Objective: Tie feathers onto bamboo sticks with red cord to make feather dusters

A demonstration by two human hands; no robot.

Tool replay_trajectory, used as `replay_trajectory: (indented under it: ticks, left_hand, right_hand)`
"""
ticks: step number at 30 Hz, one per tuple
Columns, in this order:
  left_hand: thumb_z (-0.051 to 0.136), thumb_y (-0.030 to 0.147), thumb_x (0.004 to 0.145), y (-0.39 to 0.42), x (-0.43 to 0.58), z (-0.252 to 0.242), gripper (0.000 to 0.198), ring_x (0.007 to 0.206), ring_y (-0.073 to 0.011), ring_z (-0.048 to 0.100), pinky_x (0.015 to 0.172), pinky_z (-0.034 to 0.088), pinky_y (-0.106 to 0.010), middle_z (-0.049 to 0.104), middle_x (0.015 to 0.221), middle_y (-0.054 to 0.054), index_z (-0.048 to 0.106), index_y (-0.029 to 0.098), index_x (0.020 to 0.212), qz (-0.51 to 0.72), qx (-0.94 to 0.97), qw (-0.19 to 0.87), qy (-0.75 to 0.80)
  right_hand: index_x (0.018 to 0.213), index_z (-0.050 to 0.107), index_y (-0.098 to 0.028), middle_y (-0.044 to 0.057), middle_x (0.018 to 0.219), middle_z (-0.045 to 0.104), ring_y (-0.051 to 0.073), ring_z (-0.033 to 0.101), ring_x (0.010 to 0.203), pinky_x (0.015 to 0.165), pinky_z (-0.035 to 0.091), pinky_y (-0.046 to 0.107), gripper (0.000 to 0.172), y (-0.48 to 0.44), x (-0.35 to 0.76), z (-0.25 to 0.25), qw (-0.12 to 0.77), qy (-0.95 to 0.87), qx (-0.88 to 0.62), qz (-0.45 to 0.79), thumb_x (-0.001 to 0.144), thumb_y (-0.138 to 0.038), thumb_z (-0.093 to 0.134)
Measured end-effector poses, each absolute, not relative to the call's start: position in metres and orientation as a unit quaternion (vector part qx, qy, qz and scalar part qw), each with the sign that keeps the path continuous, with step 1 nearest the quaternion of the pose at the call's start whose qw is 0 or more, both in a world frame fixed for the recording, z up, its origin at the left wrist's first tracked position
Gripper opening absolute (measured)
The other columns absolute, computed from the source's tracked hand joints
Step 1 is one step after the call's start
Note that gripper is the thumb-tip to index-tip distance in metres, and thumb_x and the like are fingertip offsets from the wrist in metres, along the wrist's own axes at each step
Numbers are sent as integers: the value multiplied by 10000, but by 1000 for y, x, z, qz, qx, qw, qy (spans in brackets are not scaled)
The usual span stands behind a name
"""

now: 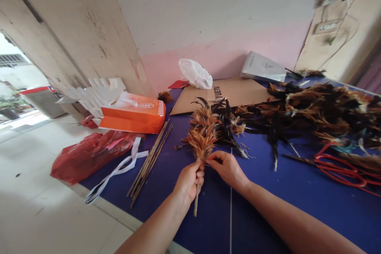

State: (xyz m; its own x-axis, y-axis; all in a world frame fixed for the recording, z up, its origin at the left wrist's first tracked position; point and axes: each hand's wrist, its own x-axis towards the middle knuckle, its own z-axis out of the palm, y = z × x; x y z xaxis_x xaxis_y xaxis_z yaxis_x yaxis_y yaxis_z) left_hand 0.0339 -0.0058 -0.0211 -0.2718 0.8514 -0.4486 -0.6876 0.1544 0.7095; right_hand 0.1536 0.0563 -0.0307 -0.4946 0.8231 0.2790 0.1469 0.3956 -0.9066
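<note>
My left hand (188, 182) is closed around a thin wooden stick (196, 205) topped with a bunch of orange-brown feathers (203, 135). The stick's lower end juts out below my fist. My right hand (226, 166) pinches at the base of the feather bunch, right beside the left hand, fingers pressed together on the feathers or a red binding there. Both hands hover over the blue table (262, 202).
A big heap of dark and brown feathers (321, 113) covers the table's right. Red string (342, 166) lies at the right edge. Spare sticks (150, 160) lie left of my hands. An orange bag (133, 117), red plastic bag (89, 152), cardboard sheet (232, 91) and white bags sit further back.
</note>
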Motion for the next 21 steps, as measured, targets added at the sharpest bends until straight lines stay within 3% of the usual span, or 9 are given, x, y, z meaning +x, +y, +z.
replay_trajectory:
  ticks: [5,9,12,15,18,21]
  left_hand:
    - [665,214,709,-14,42,-23,211,335,-4,350,284,177,-96,477,486,18,535,85,604,643,147,551,511]
    - [713,256,646,-21,45,-23,224,348,-47,430,286,255,-123,556,511,-5,580,98,734,647,197,502,540]
    - [684,289,674,-28,43,-29,277,328,-75,458,287,308,-148,580,521,17,542,149,867,643,262,423,582]
    - [619,277,730,-35,39,-35,209,327,-95,470,303,330,-167,564,509,35,522,184,891,614,350,335,623]
    - [630,189,715,-41,36,-36,136,470,-116,538,417,389,-180,586,602,4,578,193,841,611,398,293,618]
    - [671,77,644,-46,35,-31,187,667,-136,543,613,421,-193,592,761,-29,638,198,781,644,401,243,605]
  right_hand:
    - [715,637,-162,0,666,612,126,541,627,613,415,231,150,51,156,-33,372,-752,-317,443,757,-274,546]
    - [722,637,-166,1,684,624,132,565,660,647,425,235,135,48,156,-33,373,-744,-313,457,751,-267,553]
    - [713,638,-164,4,670,634,135,573,638,627,436,236,141,45,154,-33,358,-731,-313,490,742,-281,566]
    - [708,640,-161,8,664,643,138,582,631,621,445,237,142,41,152,-33,347,-725,-305,510,734,-287,579]
    - [709,651,-159,13,691,650,140,583,650,638,444,241,135,39,150,-34,344,-734,-310,497,726,-276,586]
    - [724,665,-159,16,717,654,141,575,666,650,437,245,148,39,147,-35,331,-748,-317,480,732,-282,584]
